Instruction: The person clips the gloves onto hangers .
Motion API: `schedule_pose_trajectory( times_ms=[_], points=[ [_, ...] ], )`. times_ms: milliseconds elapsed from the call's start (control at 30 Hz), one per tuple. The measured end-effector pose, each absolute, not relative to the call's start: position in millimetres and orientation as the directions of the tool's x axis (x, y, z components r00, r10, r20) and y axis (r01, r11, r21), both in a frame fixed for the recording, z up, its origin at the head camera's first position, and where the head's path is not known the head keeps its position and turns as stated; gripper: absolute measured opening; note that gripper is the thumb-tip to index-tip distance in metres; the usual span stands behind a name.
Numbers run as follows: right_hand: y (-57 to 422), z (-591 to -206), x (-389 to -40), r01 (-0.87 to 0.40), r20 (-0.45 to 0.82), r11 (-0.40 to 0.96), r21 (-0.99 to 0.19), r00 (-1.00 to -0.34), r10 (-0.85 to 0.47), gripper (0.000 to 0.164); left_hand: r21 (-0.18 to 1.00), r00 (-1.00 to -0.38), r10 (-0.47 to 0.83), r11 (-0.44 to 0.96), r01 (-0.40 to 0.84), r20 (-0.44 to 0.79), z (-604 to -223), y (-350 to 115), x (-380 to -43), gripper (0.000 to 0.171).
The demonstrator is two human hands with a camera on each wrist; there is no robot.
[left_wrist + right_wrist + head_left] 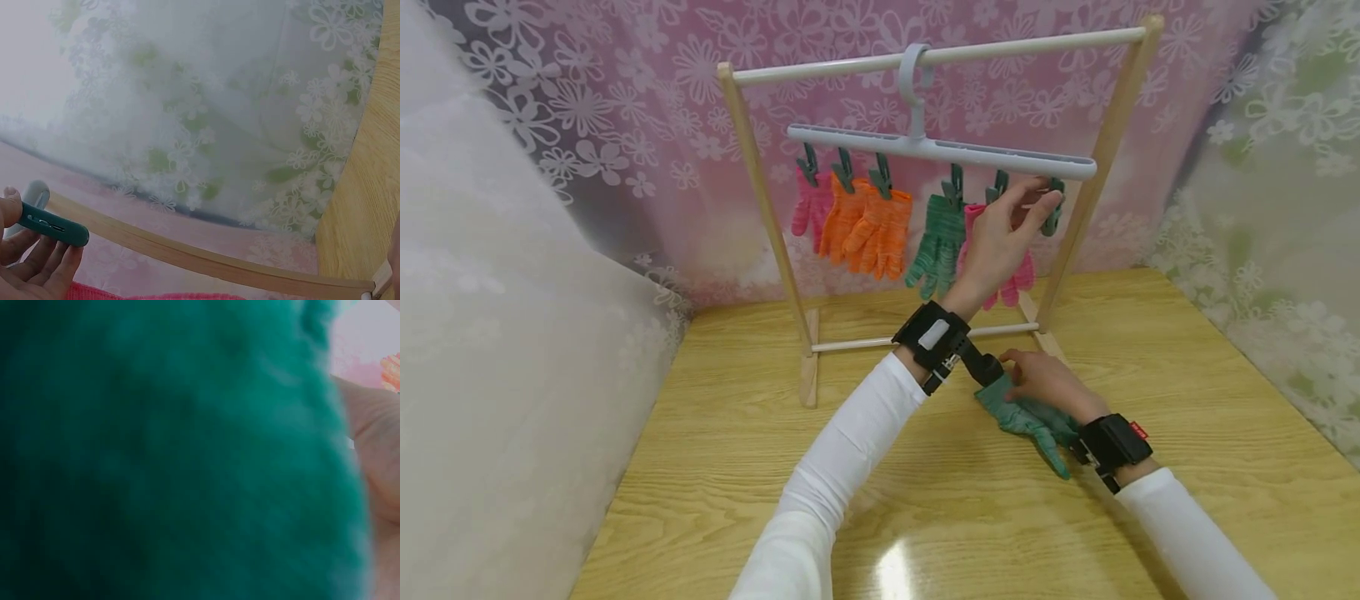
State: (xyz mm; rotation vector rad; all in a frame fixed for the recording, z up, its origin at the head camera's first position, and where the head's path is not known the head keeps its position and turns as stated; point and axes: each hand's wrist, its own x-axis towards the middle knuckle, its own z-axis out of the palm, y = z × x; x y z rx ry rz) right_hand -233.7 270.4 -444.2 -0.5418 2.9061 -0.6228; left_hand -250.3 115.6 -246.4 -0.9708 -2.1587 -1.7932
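Note:
My left hand (996,237) reaches up to the right end of the grey hanger (857,137). Between its thumb and fingers it pinches a dark green clip (1054,208); the left wrist view shows that clip (55,226) from close by. Lower down, just above or on the table, my right hand (1048,382) holds a green glove (1026,421) near its cuff, with the glove's fingers trailing toward the front. Blurred green fabric (175,456) fills most of the right wrist view, hiding the fingertips.
From other clips hang a pink glove (811,208), orange gloves (883,229), a green glove (938,237) and another pink glove (1018,279), partly behind my left hand. A wooden rack (763,200) carries the hanger on the wood-grain table (737,467). Floral curtains (1277,208) surround it.

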Motion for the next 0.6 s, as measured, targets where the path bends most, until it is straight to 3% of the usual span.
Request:
schedule_pose_trajectory(
  times_ms=[167,433,600],
  points=[
    [265,-450,-237,-0.355,-0.018,0.839,-0.411,-0.918,-0.397,0.031,0.815,-0.777,0.352,0.065,0.576,0.521,-238,111,-237,0.034],
    [256,-453,-242,-0.335,0.054,0.83,-0.446,-0.936,-0.349,0.031,0.807,-0.771,0.344,0.06,0.588,0.536,-238,111,-238,0.033],
    [254,-443,-240,-0.381,0.183,0.722,-0.577,-0.922,-0.341,0.023,0.811,-0.774,0.34,0.055,0.583,0.534,-248,116,-253,0.034]
  ],
)
